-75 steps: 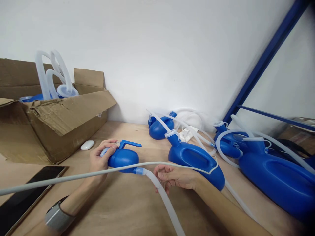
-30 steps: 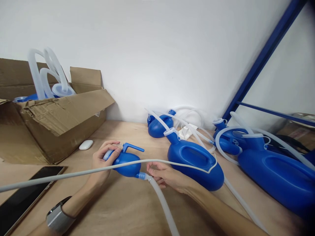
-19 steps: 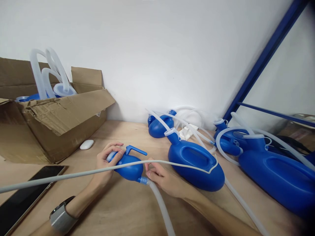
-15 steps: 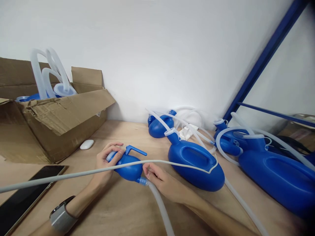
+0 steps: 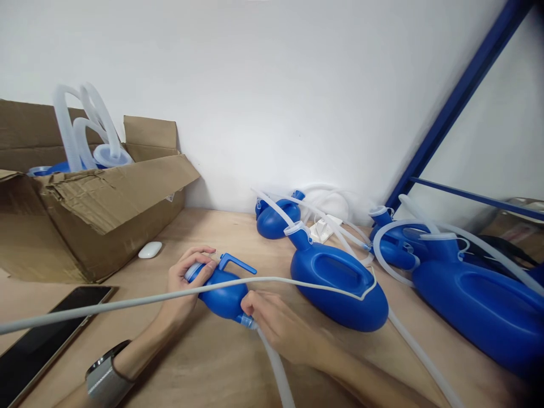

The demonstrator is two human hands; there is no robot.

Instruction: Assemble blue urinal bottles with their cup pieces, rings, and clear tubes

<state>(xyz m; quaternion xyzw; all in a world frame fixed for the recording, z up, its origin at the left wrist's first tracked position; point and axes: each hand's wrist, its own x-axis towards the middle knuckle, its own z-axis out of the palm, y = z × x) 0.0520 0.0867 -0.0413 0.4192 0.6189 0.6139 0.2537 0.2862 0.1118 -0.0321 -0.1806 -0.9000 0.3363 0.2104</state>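
Blue btl w/ tube in L hand.

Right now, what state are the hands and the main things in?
Left hand: gripping the small bottle at one end.
Right hand: curled at the hose joint, grip hidden.
Small bottle: held, tilted.
Hose: bent; joint partly hidden.
Middle bottle: lying, neck raised.
Right bottle: lying, neck raised.
Cardboard box: flaps open.
Phone: flat, screen dark.
White case: shut.
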